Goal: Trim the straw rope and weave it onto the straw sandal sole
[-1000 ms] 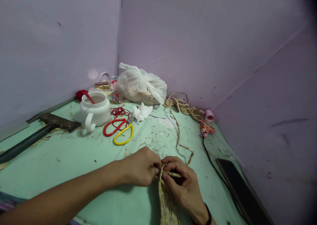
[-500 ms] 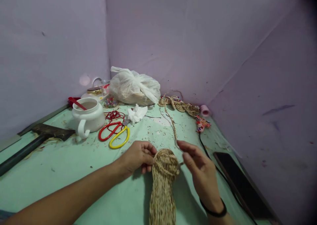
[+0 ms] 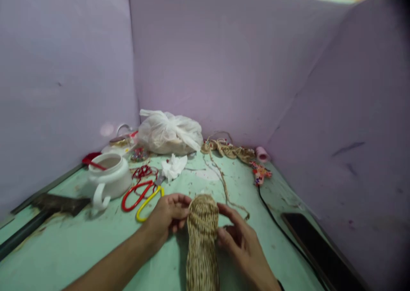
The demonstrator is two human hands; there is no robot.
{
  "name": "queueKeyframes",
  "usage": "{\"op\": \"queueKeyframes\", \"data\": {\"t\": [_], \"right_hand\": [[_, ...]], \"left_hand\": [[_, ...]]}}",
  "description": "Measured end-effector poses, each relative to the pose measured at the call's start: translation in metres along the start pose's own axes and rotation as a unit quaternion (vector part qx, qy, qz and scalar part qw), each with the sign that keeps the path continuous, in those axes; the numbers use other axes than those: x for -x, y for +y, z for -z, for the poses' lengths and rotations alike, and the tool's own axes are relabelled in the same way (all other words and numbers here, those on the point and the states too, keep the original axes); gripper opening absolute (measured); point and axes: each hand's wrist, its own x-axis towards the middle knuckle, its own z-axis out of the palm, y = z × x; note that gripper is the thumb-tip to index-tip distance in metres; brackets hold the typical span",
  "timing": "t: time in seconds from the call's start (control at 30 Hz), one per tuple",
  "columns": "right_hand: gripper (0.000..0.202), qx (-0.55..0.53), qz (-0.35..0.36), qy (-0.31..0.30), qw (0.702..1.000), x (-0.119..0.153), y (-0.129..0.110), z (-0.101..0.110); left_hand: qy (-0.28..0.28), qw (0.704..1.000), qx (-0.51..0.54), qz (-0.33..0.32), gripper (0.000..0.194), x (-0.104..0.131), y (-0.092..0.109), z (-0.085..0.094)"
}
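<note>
A woven straw sandal [image 3: 202, 248], long and tan with a rounded far end, points away from me at the bottom middle. A band of cord crosses it near that end. My left hand [image 3: 168, 218] is closed on its left edge, thumb and fingers pinching there. At the right edge, my right hand [image 3: 240, 244] grips with curled fingers and thumb; a dark band shows at its wrist. Beyond the sandal a loose twisted straw cord [image 3: 225, 188] trails over the green table [image 3: 153, 265].
Left lie a hammer-like tool [image 3: 60, 203], a white pot [image 3: 112, 180] with a red stick, and red-and-yellow scissors [image 3: 141, 197]. Behind are crumpled tissue [image 3: 174, 166], a white plastic bag [image 3: 169, 133] and braided straw pieces [image 3: 229, 149]. A phone [image 3: 317, 244] and black cable [image 3: 275, 218] lie right.
My right hand has moved in from beside the sandal to its right edge. The cord across the sandal now lies flatter, and the loose cord has shifted. The view has tilted up.
</note>
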Motion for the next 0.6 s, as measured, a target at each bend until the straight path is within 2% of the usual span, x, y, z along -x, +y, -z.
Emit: {"op": "queueKeyframes", "data": {"t": [0.13,0.2,0.4,0.6], "right_hand": [[0.033,-0.053,0.008,0.045,0.998,-0.009,0.002,-0.006],[0.03,-0.082,0.012,0.04,0.996,-0.013,0.002,-0.007],[0.026,-0.174,-0.092,0.002,0.98,-0.016,0.005,-0.009],[0.024,-0.212,-0.116,0.011,0.97,-0.013,0.004,-0.007]], "left_hand": [[-0.019,1.0,0.001,-0.007,0.022,-0.002,-0.002,-0.001],[-0.028,0.999,-0.004,-0.015,0.021,-0.001,-0.002,-0.003],[-0.086,0.996,-0.026,-0.024,0.023,-0.002,-0.004,-0.003],[-0.103,0.983,-0.124,-0.092,0.025,-0.002,-0.004,-0.002]]}}
